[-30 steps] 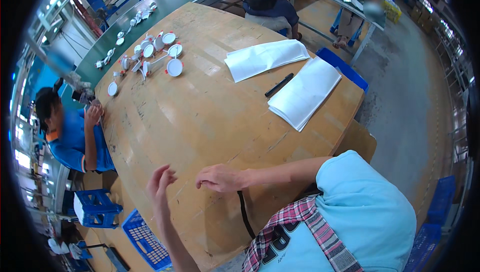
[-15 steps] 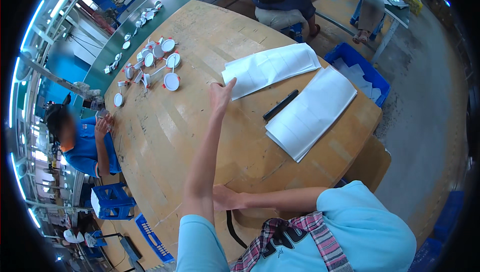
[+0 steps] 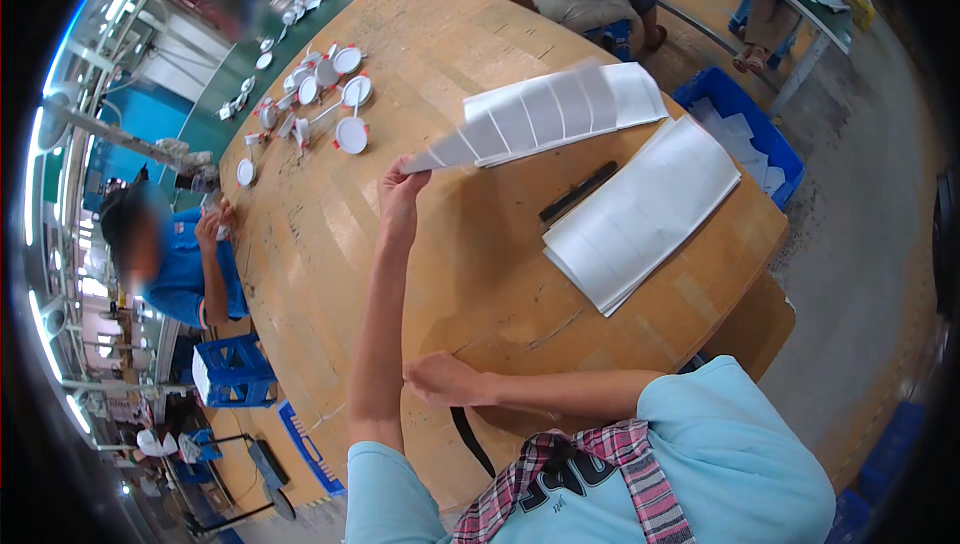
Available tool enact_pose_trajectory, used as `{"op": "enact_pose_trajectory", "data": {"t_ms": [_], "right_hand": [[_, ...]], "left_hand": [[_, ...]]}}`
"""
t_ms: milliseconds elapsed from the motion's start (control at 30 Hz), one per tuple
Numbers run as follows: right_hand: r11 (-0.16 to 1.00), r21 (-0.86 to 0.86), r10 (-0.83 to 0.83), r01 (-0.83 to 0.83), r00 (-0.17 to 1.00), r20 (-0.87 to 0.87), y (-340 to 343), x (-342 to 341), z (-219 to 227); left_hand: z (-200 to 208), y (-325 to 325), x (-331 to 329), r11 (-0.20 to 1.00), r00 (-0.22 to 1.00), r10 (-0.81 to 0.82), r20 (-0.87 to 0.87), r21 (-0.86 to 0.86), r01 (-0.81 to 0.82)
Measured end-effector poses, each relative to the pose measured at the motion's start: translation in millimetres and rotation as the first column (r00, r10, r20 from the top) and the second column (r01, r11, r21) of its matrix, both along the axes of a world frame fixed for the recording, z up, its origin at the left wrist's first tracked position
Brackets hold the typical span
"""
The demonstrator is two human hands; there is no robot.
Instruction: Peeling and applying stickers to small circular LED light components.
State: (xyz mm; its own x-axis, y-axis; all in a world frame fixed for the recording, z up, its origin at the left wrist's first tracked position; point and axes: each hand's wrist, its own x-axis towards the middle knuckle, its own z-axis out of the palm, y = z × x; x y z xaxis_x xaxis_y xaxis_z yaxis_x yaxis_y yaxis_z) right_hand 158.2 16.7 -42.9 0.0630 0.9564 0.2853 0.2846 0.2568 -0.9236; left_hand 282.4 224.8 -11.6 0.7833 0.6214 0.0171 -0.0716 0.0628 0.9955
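Note:
My left hand (image 3: 400, 192) reaches out and pinches the corner of a white sheet (image 3: 535, 114) marked off by thin lines. That sheet is lifted and slants above a white paper stack (image 3: 640, 94). Closer to me lies a second stack of white sheets (image 3: 650, 219), with a black pen-like stick (image 3: 578, 192) beside it. My right hand (image 3: 447, 380) is curled closed low over the table, next to my left forearm. Whether it holds anything is hidden.
Several round white parts with red tips (image 3: 350, 135) lie on the brown table (image 3: 480, 314). A blue bin (image 3: 790, 149) of white scraps stands past its right edge. A person in blue (image 3: 195, 264) sits at the left, near a blue stool (image 3: 235, 369). Others sit farther off.
My left hand has drawn left and toward me, peeling the sheet up off the far stack. My right hand stays low beside the left forearm. The view has shifted slightly.

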Motion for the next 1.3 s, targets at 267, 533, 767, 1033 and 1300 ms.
{"op": "enact_pose_trajectory", "data": {"t_ms": [267,533,767,1033,1300], "right_hand": [[0.995,-0.07,0.061,-0.066,0.996,-0.067,3,2,0],[0.597,0.015,0.787,-0.802,0.581,-0.208,-74,30,132],[0.953,-0.155,0.215,-0.259,0.943,-0.256,-63,74,151],[0.989,-0.027,-0.114,0.143,0.881,0.459,-18,65,46],[0.988,0.154,-0.063,-0.03,0.822,0.566,-10,62,11]], "left_hand": [[13,12,-133,0.98,0.96,0.052,0.275,-0.198,0.003],[35,23,-244,0.997,0.992,-0.029,0.125,-0.07,0.038],[4,-33,-290,0.88,0.932,0.362,0.003,0.329,-0.343],[-7,-86,-319,0.867,0.886,0.463,-0.027,0.223,-0.446],[-4,-93,-324,0.81,0.782,0.585,-0.214,0.117,-0.574]]}}
